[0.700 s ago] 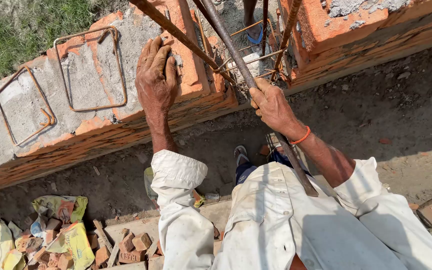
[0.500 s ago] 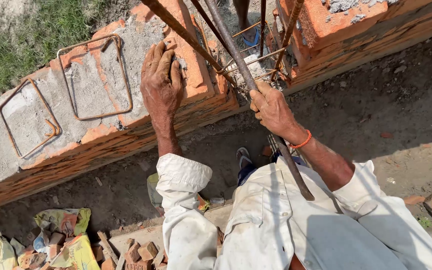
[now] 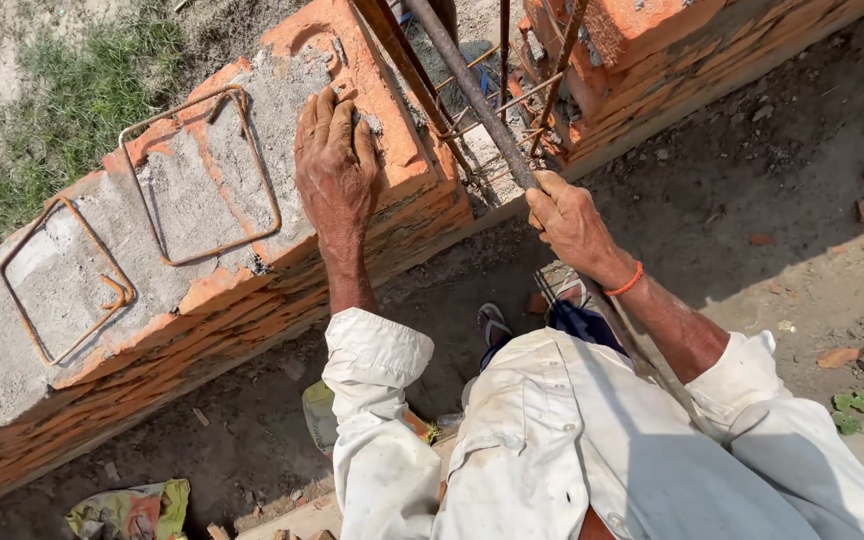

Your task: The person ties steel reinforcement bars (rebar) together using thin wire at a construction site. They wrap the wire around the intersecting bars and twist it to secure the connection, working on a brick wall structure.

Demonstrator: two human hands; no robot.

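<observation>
Outdoors, left hand flat on brick wall; right hand grasping steel bar.

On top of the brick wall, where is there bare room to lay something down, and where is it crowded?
Bare mortar lies inside the two rebar ties and between them. The wall's right end is taken by the left hand. The gap beyond is crowded with the rebar cage, where the right hand grips a bar.

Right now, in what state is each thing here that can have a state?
Left hand: open, flat on the wall top.
Right hand: closed around the steel bar.
Steel bar: tilted, held.
Brick wall: unfinished, mortar on top.
Two wire stirrups: lying flat on the mortar, untouched.
Sleeves: rolled up.
</observation>
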